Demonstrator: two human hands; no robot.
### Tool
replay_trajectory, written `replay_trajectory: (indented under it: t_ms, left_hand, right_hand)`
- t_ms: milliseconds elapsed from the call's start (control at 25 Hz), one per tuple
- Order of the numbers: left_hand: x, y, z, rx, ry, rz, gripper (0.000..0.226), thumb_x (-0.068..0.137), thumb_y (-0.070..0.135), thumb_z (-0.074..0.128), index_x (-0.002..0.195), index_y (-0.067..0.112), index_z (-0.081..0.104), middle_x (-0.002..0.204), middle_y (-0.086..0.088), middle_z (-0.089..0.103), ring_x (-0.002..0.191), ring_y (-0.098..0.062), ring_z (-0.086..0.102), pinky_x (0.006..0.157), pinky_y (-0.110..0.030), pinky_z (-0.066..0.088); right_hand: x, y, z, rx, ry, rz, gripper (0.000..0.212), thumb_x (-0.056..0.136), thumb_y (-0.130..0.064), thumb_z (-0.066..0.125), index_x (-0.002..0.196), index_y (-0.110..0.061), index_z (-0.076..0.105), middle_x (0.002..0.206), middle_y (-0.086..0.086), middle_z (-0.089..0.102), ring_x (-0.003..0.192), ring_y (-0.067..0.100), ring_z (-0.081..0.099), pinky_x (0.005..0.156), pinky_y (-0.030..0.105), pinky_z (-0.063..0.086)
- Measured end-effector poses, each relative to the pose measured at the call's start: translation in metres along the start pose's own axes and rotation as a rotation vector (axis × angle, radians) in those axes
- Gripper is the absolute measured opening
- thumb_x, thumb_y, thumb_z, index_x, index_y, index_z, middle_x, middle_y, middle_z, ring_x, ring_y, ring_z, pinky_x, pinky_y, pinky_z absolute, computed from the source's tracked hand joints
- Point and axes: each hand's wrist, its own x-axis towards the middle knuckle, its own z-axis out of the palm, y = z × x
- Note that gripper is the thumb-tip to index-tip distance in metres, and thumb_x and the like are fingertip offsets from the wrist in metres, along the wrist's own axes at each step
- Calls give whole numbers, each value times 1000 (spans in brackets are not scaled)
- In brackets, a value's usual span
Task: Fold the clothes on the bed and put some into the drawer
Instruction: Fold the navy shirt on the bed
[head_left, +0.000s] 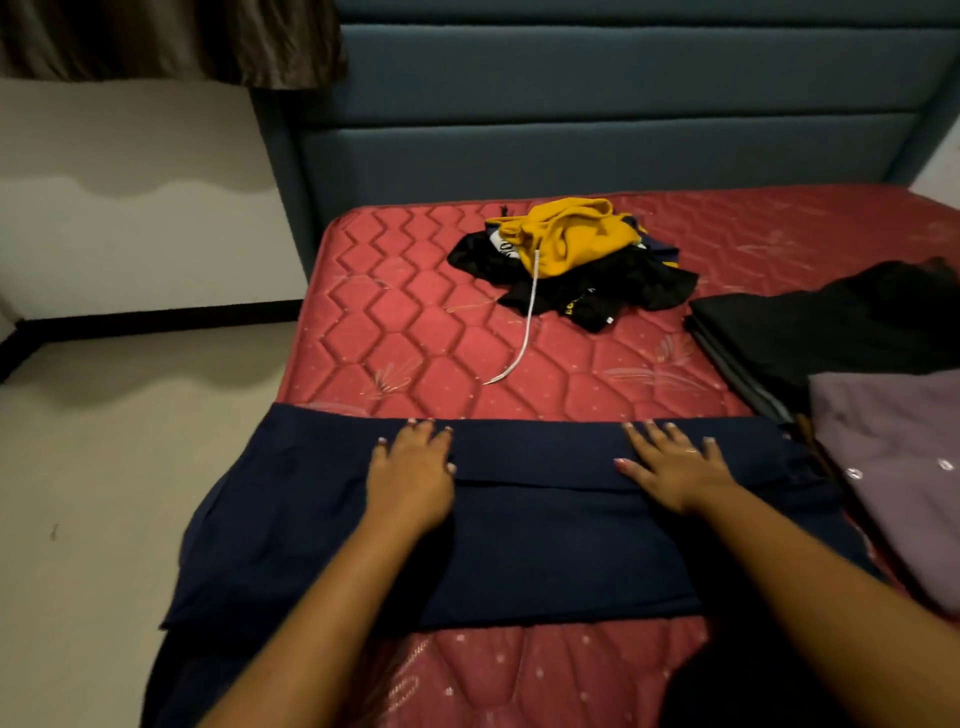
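Navy garment (550, 551) lies across the bed (415, 338); left hand (410, 478) and right hand (675, 475) press it flat, fingers (423, 435) straight, gripping nothing. Smoothing outward should keep the fold square.

Matt navy cloth garment (545, 545); quilted satiny mattress (426, 332).

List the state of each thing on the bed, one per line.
Navy garment: partly folded, left end overhanging the mattress.
Left hand: open, pressing flat on it.
Right hand: open, pressing flat on it.
Yellow hoodie: crumpled, unfolded.
Black clothes under it: heaped, unfolded.
Black stack: folded.
Purple garment: laid flat.
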Motion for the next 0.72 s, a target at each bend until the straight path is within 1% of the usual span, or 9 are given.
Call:
replay_trajectory:
  t_ms: [120,160,240,360,440,520,600,720]
  left_hand:
    - [19,68,39,-19,-159,69,57,102,44,31,153,26,16,161,0,12,148,-20,7,118,-48,6]
    - [28,90,49,-27,-190,84,58,101,47,28,154,27,14,162,0,9,149,-21,5,118,-49,6]
    - [40,120,64,-40,-232,92,60,101,51,24,154,30,7,162,0,0,149,-24,-3,118,-51,3]
    - [58,148,77,-31,-267,74,63,99,58,20,153,36,-3,162,1,-11,147,-27,-15,115,-55,-6]
    - [69,154,81,-29,-230,68,65,96,63,19,152,39,-3,162,1,-8,147,-27,-16,114,-56,-8]
    - [75,154,84,-42,-175,73,65,95,66,19,152,41,0,162,2,-4,147,-26,-13,114,-56,-8]
    - [77,153,88,-47,-147,71,65,94,67,19,151,42,1,162,1,-2,148,-25,-12,114,-55,-9]
    - [79,153,86,-69,-161,99,64,95,65,21,152,42,2,162,2,-2,148,-23,-11,115,-53,-9]
  right_hand:
    - [0,-35,6,60,0,-204,63,96,-62,20,151,-43,-5,161,-11,-9,148,14,-9,116,54,-6]
    - [3,-33,5,70,-18,-225,61,97,-61,19,150,-44,-5,160,-12,-9,148,14,-10,116,54,-8]
    - [11,-16,3,98,-34,-199,58,98,-60,18,150,-46,-5,160,-15,-10,148,13,-11,115,55,-10]
    - [29,26,2,207,-41,-70,58,99,-58,17,151,-43,-3,160,-16,-8,148,10,-9,116,53,-9]
    - [39,49,5,272,3,27,58,99,-58,18,151,-42,-2,160,-16,-7,148,12,-7,117,50,-7]
    - [47,65,7,301,88,132,58,99,-57,18,151,-41,-2,160,-15,-7,148,14,-6,116,50,-7]
    - [55,70,10,293,152,260,57,100,-55,16,151,-40,-3,161,-12,-8,148,17,-6,116,53,-7]
    - [59,66,10,325,169,479,59,99,-55,16,151,-39,-7,161,-6,-13,147,29,-14,112,61,-12]
